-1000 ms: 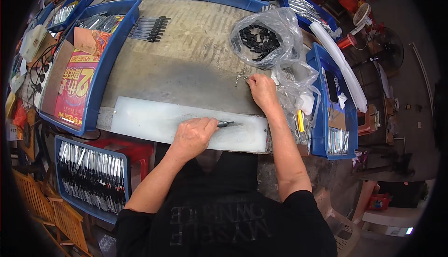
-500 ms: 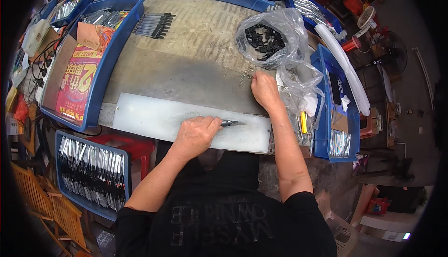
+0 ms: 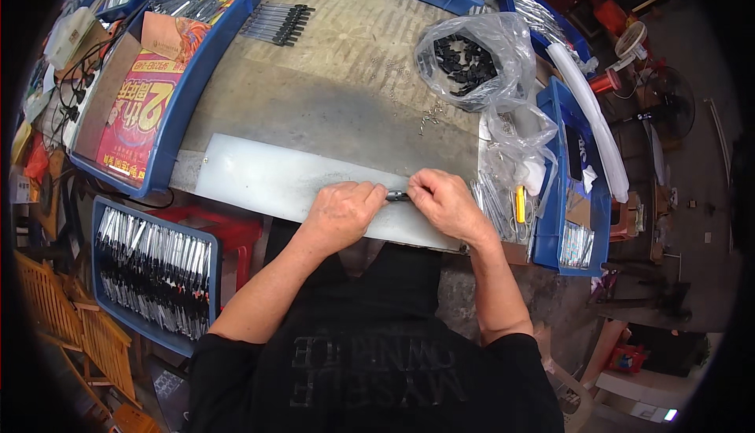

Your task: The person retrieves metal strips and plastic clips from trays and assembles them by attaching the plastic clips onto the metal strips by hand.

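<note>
Over the white board (image 3: pixel 267 173), my left hand (image 3: pixel 346 214) is closed round a short black pen part (image 3: pixel 397 195), whose end sticks out to the right. My right hand (image 3: pixel 447 203) pinches at that end with thumb and fingertips. Whatever else is between the right fingers is too small and hidden to make out. Beyond the right hand, a few tiny metal pieces (image 3: pixel 429 121) lie scattered on the table. Behind them stands a clear plastic bag (image 3: pixel 511 55) holding many small black parts (image 3: pixel 465 63).
A row of clear pens with black ends (image 3: pixel 277 24) lies at the back left. Blue trays stand left (image 3: pixel 169 130) and right (image 3: pixel 548 221), with a yellow-handled cutter (image 3: pixel 520 204) near the right one. A tray of pens (image 3: pixel 157 268) sits lower left, beside a red stool (image 3: pixel 236 232).
My right hand has come back from the scattered metal pieces to the end of the pen part, its fingers pinched. My left hand still holds the part. The whole view has shifted slightly.
</note>
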`<state>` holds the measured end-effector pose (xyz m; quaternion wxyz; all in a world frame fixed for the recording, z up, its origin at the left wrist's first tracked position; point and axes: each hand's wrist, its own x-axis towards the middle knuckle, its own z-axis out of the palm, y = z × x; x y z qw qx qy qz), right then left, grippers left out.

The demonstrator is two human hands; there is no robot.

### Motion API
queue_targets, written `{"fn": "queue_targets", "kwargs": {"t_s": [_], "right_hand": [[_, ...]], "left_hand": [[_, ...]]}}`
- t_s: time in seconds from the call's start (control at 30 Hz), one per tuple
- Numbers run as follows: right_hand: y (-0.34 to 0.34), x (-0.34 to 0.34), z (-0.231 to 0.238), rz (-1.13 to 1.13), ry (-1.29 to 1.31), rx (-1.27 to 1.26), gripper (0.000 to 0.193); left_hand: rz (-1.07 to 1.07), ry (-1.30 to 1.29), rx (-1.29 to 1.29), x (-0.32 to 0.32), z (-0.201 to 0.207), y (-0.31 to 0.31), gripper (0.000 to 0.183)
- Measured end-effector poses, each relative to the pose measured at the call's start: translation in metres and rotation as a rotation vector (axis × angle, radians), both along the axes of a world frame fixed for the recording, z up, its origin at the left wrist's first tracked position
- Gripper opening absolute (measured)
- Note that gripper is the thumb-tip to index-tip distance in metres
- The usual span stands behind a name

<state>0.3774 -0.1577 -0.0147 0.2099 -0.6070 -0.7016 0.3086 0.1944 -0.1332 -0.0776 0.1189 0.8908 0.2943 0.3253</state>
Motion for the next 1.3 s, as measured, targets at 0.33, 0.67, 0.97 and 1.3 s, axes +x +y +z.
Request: {"fn": "queue_targets", "kwargs": {"t_s": [0.33, 0.67, 0.97, 1.3], "right_hand": [[-0.001, -0.009, -0.003, 0.069, -0.128, 0.039, 0.016], [0.004, -0.018, 0.005, -0.017, -0.162, -0.071, 0.017], [0.007, -0.002, -0.005, -0.110, -0.016, -0.137, 0.019], [0.052, 0.035, -0.039, -0.185, -0.151, 0.360, 0.009]], "left_hand": [[0.010, 0.066, 0.056, -0.001, 0.003, -0.003, 0.010], [-0.005, 0.063, 0.094, -0.001, -0.006, -0.001, 0.017], [-0.005, 0.069, 0.062, 0.000, -0.003, -0.001, 0.009], [0.003, 0.025, 0.021, -0.001, 0.003, -0.001, 0.016]]}}
